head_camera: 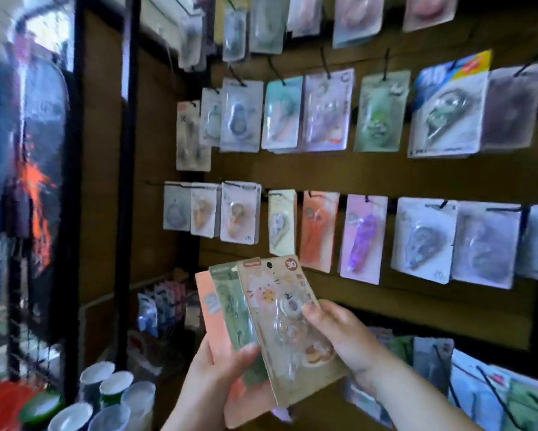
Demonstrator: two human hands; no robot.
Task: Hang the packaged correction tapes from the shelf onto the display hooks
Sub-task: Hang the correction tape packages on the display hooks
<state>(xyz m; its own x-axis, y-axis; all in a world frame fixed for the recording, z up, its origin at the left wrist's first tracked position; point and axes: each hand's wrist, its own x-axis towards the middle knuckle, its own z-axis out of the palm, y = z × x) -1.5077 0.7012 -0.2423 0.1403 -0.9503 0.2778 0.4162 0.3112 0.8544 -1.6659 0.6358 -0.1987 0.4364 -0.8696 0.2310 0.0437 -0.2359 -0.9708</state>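
Peeling one off the stack to hang

My left hand (221, 365) grips three fanned correction tape packs (227, 293) below the display. My right hand (339, 334) pinches the front beige pack (271, 293). Next up, I reckon: slide it free and thread its hole onto a hook (325, 63).

Dim, soft daylight from the upper left; edges smeared and warped, centre sharper.
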